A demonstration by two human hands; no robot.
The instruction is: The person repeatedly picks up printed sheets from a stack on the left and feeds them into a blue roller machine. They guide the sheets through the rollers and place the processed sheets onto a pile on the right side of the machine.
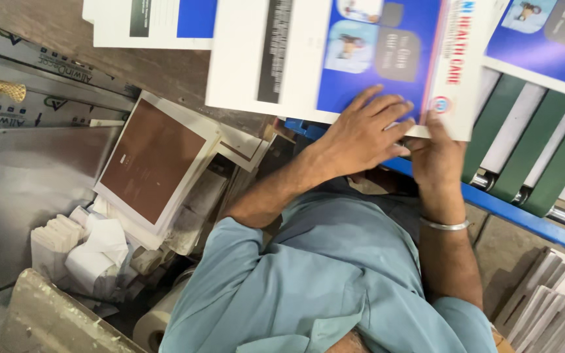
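A large printed sheet (263, 59), white with a blue panel and small pictures, lies in front of me at the top centre. My left hand (361, 134) rests on its near edge with the fingers spread flat on the blue panel; the thumb is hidden. Just to the right, my right hand (436, 157) grips the same edge, with its fingers tucked out of sight under the sheet. A metal bangle (445, 225) circles that wrist. My light blue shirt (322, 281) fills the bottom centre.
Green and white belts on rollers (524, 150) run at the right above a blue frame bar (524, 219). More printed sheets (544, 33) lie beyond. A stack of brown-faced boards (148, 160), folded white paper (93, 252), a paper roll (155, 320) and a metal plate (34, 189) sit at the left. Stacked cards (550, 304) stand at the bottom right.
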